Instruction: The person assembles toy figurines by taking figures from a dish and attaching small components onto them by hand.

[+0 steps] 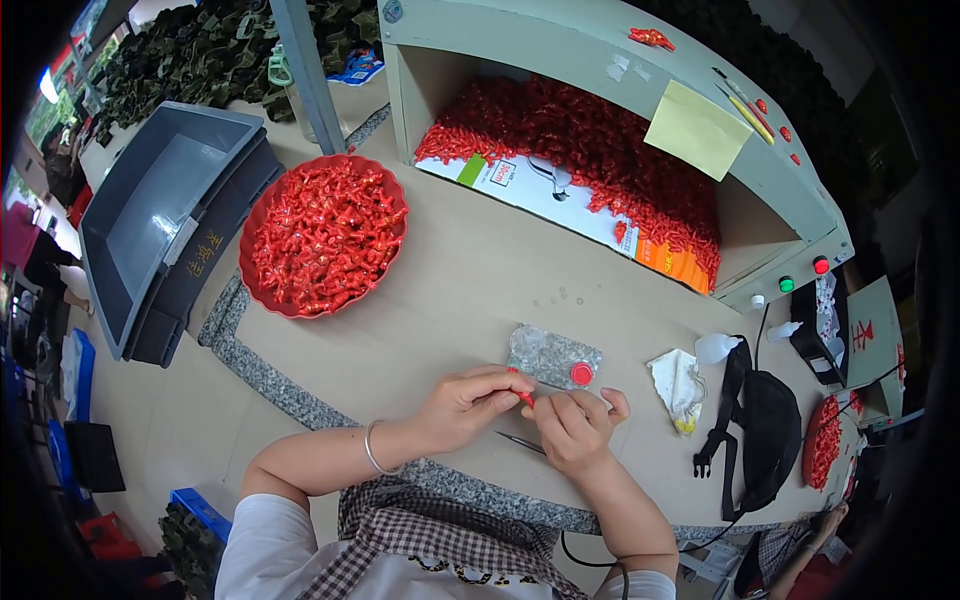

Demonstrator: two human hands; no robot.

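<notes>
Just in front of me, my left hand (468, 405) and my right hand (576, 428) are brought close together. Both pinch a small red piece (524, 397) between their fingertips; its exact shape is partly hidden by the fingers. A silver bangle (371, 448) circles my left wrist. Behind my hands lies a grey speckled stone slab (540, 352) with a small round red cap (582, 373) on it. A thin dark pointed tool (518, 440) lies on the table, its right end covered by my right hand.
A red scalloped bowl (300, 313) heaped with small red pieces (325, 235) stands left, beside grey stacked bins (165, 220). A green-grey open-fronted box (600, 75) holding more red pieces spans the back. Right are a stained white cloth (678, 385) and a black waist bag (768, 440).
</notes>
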